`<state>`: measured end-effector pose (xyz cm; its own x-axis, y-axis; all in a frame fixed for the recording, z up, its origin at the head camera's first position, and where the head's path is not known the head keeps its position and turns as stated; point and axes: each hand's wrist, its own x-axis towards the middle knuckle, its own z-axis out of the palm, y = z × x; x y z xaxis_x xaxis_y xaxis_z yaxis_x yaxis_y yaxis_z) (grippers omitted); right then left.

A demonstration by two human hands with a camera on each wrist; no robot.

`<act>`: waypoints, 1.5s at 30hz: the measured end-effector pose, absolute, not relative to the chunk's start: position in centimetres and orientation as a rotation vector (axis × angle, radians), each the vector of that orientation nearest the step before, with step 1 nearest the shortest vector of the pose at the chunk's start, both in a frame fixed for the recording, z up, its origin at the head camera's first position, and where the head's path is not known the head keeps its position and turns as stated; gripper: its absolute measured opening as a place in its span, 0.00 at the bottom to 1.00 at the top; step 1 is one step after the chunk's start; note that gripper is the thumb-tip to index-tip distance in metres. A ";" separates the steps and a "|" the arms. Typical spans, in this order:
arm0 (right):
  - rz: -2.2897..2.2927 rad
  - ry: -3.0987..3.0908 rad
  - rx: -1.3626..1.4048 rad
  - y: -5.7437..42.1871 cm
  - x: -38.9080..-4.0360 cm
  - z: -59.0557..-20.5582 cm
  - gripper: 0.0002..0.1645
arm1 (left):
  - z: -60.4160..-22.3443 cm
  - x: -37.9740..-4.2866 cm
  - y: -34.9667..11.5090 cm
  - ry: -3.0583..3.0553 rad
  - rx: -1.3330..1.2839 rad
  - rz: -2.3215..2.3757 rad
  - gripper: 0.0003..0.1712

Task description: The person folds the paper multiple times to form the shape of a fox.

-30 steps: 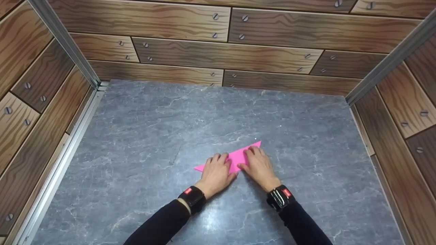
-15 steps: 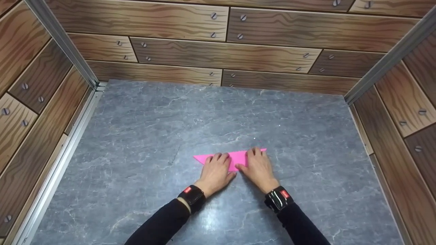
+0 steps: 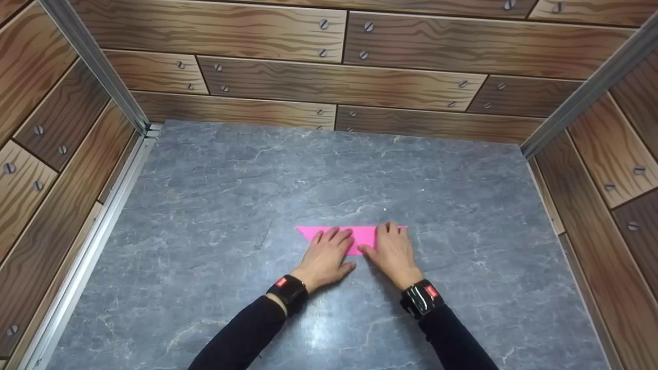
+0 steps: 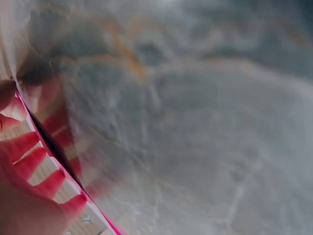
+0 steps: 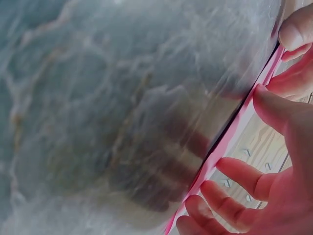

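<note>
A folded sheet of pink paper [image 3: 366,237] lies flat on the grey surface, its long far edge running straight across and its left end pointed. My left hand [image 3: 326,259] rests on the left part of it, fingers extended over the paper and thumb off its near edge. On the right part, my right hand [image 3: 393,252] touches it with fingertips and thumb. The right wrist view shows those fingertips along the thin pink paper edge [image 5: 230,139]. In the left wrist view, the left fingertips press on the paper [image 4: 100,210]. Both hands cover parts of the sheet.
The grey marble-patterned surface [image 3: 247,185] spreads around the paper. Wood-patterned panels [image 3: 267,77] stand at the back and both sides. A metal rail [image 3: 97,241] runs along the left edge. Tiny white specks lie beyond the paper.
The paper has turned clockwise, its left end moving away and its right end coming nearer, so the far edge now lies level. Both hands have stayed on it, the left shifting slightly.
</note>
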<state>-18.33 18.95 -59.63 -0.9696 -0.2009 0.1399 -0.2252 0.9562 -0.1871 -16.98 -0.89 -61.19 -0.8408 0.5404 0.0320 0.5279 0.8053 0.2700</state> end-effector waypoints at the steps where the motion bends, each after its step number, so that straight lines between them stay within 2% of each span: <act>1: 0.307 -2.998 0.324 19.0 -18.4 -59.6 0.39 | -61.2 -17.1 -0.9 2.929 0.877 0.415 0.38; 22: 0.418 -3.131 0.235 20.3 -19.5 -59.2 0.49 | -60.3 -18.4 -0.4 2.900 0.866 0.323 0.38; 32: 0.473 -3.134 0.203 22.4 -20.5 -58.3 0.34 | -59.9 -18.5 -0.3 2.890 0.879 0.317 0.37; 45: 0.547 -3.094 0.177 23.5 -21.2 -56.9 0.21 | -60.0 -18.9 0.0 2.904 0.846 0.310 0.34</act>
<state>-21.25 23.45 -56.94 -0.9937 -0.1114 0.0145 -0.1096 0.9332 -0.3422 -18.89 0.01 -60.00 -0.8405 0.5405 -0.0394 0.5200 0.8248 0.2219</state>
